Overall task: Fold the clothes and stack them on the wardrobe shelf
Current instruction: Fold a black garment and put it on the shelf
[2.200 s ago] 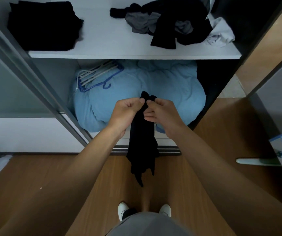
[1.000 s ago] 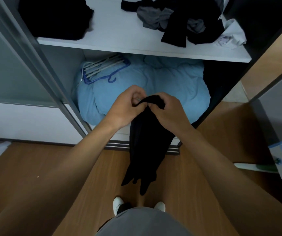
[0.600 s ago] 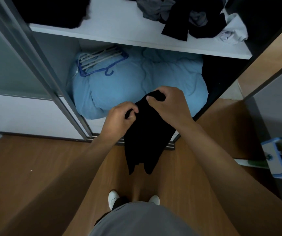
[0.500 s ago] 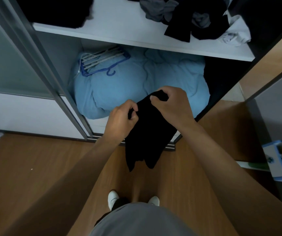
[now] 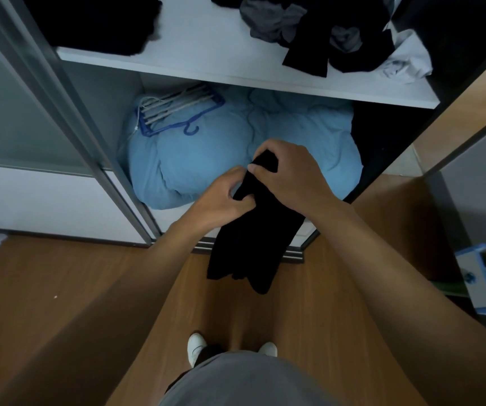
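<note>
I see the wardrobe shelf [image 5: 212,58] carrying two lots: one dark folded stack [image 5: 95,22] at its left end, and one loose heap of clothes [image 5: 332,33] at its right end, black pieces tangled with grey and one white piece [image 5: 406,63] at the edge; bare white board lies between them. The compartment below holds one light-blue duvet [image 5: 206,168], bunched up, with a bundle of hangers [image 5: 177,112] lying on its back left part, one blue among pale ones; I cannot count them exactly.

The black garment [image 5: 250,238] is in the air in front of that lower compartment, above the wooden floor [image 5: 60,288]; its long axis runs from the top end, up by the duvet, down towards the person's feet, lower end free and uneven. I count one garment in hand. The right hand [image 5: 291,174] pinches the top end, thumb on the cloth; the left hand [image 5: 224,200], just beside and lower, has its fingers curled on the left edge. Two white shoes [image 5: 196,345] show at the bottom.
</note>
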Available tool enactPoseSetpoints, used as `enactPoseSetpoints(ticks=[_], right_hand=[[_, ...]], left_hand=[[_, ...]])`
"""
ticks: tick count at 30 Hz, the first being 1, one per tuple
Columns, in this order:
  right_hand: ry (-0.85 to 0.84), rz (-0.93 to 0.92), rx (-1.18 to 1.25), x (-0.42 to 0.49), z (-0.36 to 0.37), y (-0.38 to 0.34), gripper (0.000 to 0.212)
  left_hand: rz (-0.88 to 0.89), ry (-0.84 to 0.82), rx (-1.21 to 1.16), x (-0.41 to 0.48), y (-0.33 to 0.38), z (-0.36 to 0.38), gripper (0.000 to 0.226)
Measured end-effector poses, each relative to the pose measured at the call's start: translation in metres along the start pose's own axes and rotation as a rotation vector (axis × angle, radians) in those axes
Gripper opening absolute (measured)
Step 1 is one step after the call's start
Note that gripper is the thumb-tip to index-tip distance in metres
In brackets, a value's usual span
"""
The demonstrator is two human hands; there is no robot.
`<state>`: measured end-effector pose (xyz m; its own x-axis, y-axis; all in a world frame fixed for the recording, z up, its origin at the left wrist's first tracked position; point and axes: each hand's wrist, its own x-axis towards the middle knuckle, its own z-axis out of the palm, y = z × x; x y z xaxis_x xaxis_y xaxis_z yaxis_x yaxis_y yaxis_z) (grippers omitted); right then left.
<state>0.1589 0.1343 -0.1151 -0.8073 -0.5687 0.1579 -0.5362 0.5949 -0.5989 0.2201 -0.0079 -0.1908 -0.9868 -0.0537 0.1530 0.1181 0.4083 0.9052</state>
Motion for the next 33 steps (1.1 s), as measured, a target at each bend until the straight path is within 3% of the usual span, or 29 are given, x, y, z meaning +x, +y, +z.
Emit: enactPoseSetpoints(ticks=[5,8,11,14,17,22,24,27,29,33], right_hand=[[-0.077,-0.117,0.015,-0.001,-0.01,0.002,0.011],[-0.199,-0.215,0.052,-0.003,-0.017,0.005,0.008],[-0.2,-0.216,0.09,-0.006,-0.013,0.007,0.008],[-0.171,-0.217,0.169,-0.01,-0.009,0.006,0.007],[-0.186,-0.209,0.238,-0.013,-0.011,0.007,0.01],[-0.239,-0.193,0.417,-0.019,-0.018,0.004,0.019],[-0.256,-0.178,0.342,-0.018,-0.017,0.006,0.026],[-0.317,-0.034,-0.012,-0.012,-0.014,0.025,0.04],[-0.355,0.075,-0.152,-0.01,-0.012,0.04,0.037],[-0.313,0.136,-0.161,-0.011,-0.008,0.046,0.023]], left_hand=[[-0.065,-0.047,0.046,0.0,-0.03,-0.001,0.013],[-0.068,-0.081,0.087,-0.009,-0.053,0.0,0.046],[-0.147,-0.111,0.21,-0.018,-0.069,0.012,0.02],[-0.29,-0.133,0.291,-0.027,-0.094,0.025,0.021],[-0.443,-0.052,0.301,-0.038,-0.112,0.03,0.016],[-0.438,-0.002,0.242,-0.045,-0.119,0.021,0.045],[-0.468,0.075,0.217,-0.049,-0.122,0.016,0.044],[-0.529,0.289,0.215,-0.055,-0.126,0.003,0.03],[-0.536,0.43,0.233,-0.056,-0.128,-0.01,0.034],[-0.527,0.531,0.193,-0.052,-0.123,-0.028,0.037]])
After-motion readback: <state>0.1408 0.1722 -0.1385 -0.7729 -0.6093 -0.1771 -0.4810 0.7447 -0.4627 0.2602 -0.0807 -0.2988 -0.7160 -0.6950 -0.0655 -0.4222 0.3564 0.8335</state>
